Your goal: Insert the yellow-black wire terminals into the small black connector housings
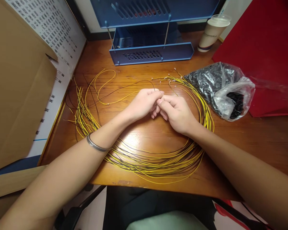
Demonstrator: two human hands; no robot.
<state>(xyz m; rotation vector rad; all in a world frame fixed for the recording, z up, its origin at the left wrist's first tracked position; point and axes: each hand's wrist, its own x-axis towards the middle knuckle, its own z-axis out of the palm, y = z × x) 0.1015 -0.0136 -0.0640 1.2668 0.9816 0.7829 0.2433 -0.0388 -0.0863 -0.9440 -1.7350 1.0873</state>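
My left hand (147, 101) and my right hand (176, 111) meet at their fingertips above the middle of the wooden table. A thin black wire and a yellow wire run from the left into my left hand, which is closed on them. The fingers of my right hand are pinched together against those of the left; what they hold is hidden. Around both hands lies a large loose coil of yellow and black wires (156, 166), open at the back. Small pale ends show on the wires at its back right. Both forearms cross over the coil.
A plastic bag of small black pieces (206, 84) lies at the right, before a red panel (261, 57). Behind stand a blue tiered rack (151, 54) and a paper cup (212, 33). Cardboard (21, 80) rises at the left. The wooden table's (232, 150) front edge is near.
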